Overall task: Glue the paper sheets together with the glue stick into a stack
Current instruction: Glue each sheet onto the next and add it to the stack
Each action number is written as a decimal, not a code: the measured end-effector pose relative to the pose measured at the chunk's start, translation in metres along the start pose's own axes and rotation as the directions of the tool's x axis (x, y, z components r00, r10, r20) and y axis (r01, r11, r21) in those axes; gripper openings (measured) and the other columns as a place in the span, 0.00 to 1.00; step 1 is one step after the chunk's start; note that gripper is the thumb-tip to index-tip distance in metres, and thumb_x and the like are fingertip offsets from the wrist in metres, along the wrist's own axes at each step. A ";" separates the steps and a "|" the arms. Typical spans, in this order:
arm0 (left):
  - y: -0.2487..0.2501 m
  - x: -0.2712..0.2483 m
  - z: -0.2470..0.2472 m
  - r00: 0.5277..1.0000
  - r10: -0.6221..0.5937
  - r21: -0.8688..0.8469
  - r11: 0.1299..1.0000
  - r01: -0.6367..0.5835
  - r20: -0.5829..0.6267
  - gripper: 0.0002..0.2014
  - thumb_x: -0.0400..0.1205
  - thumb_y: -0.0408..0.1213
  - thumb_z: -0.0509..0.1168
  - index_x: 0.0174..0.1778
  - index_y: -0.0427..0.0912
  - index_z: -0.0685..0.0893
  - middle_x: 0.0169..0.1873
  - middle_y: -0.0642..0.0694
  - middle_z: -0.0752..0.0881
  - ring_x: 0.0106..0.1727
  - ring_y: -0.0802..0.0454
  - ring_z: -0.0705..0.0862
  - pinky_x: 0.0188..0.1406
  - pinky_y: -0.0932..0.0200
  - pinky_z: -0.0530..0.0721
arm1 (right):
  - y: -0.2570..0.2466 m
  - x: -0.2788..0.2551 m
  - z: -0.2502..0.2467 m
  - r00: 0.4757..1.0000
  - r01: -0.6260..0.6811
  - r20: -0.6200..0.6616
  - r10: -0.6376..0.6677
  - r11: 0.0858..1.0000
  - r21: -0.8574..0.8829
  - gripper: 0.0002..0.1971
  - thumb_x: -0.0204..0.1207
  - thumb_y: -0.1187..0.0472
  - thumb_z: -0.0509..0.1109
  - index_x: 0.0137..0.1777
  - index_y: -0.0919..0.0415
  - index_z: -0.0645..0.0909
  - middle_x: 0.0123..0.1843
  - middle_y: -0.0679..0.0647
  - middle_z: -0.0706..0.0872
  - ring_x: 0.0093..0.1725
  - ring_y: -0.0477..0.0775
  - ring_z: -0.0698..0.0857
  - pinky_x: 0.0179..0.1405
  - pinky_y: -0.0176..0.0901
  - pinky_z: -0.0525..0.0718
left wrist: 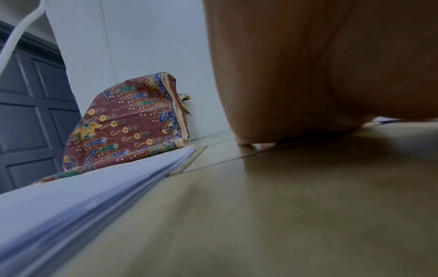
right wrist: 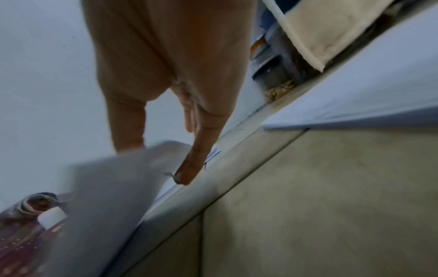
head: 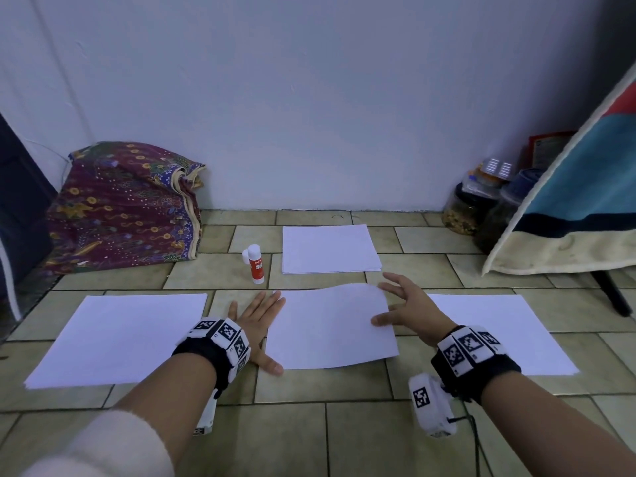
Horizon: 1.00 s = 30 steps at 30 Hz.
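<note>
4 lots of paper lie on the tiled floor [head: 344, 442]: far stack [head: 330, 249], left stack [head: 120, 339], right stack [head: 499, 332], and the centre sheet [head: 330, 328]. The left hand [head: 258, 325] lies flat with straight fingers at its left edge. The right hand [head: 409, 308] has spread, relaxed fingers lifting its far right corner, gripping nothing firmly. The glue stick [head: 256, 263] stands beyond the left hand. Pin 1 edge while squaring corners.

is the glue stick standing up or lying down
Standing up: the glue stick is upright on the tiled floor, white cap on top, left of the far paper pile.
</note>
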State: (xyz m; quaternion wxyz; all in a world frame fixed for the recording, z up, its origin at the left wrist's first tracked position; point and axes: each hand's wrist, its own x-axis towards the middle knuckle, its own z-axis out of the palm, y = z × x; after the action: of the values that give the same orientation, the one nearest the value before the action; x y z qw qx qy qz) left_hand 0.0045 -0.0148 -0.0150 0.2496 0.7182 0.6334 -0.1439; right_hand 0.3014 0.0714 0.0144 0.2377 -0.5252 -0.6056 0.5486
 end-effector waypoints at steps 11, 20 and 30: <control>0.001 -0.001 -0.002 1.000 0.004 0.000 1.000 -0.004 0.003 0.86 0.26 0.90 0.37 0.81 0.47 0.26 0.72 0.59 0.20 0.81 0.51 0.26 0.75 0.27 0.35 | 0.011 -0.011 0.022 0.989 0.083 -0.094 -0.117 0.947 -0.309 0.16 0.66 0.71 0.79 0.42 0.46 0.86 0.52 0.53 0.88 0.49 0.54 0.88 0.49 0.43 0.88; 0.008 0.001 -0.004 0.993 -0.120 -0.003 0.993 0.120 -0.001 0.87 0.25 0.88 0.26 0.79 0.38 0.25 0.80 0.45 0.25 0.82 0.46 0.26 0.77 0.30 0.37 | -0.024 -0.004 -0.011 0.969 0.128 -0.177 -0.170 0.966 -0.225 0.16 0.68 0.74 0.77 0.49 0.53 0.89 0.32 0.52 0.85 0.29 0.45 0.79 0.30 0.26 0.77; 0.009 -0.001 -0.008 0.992 -0.122 -0.015 0.992 0.123 0.041 0.89 0.23 0.88 0.34 0.80 0.39 0.25 0.78 0.48 0.21 0.81 0.48 0.25 0.77 0.33 0.33 | -0.049 0.053 -0.033 0.948 0.149 -0.292 -0.129 0.988 0.047 0.18 0.71 0.77 0.73 0.57 0.59 0.86 0.55 0.63 0.87 0.44 0.55 0.86 0.43 0.34 0.88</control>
State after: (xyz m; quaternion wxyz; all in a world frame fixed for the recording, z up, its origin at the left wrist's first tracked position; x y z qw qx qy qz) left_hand 0.0127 -0.0118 -0.0063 0.2593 0.6726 0.6724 -0.1681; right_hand 0.2939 0.1400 0.0534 0.3790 -0.5471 -0.5808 0.4687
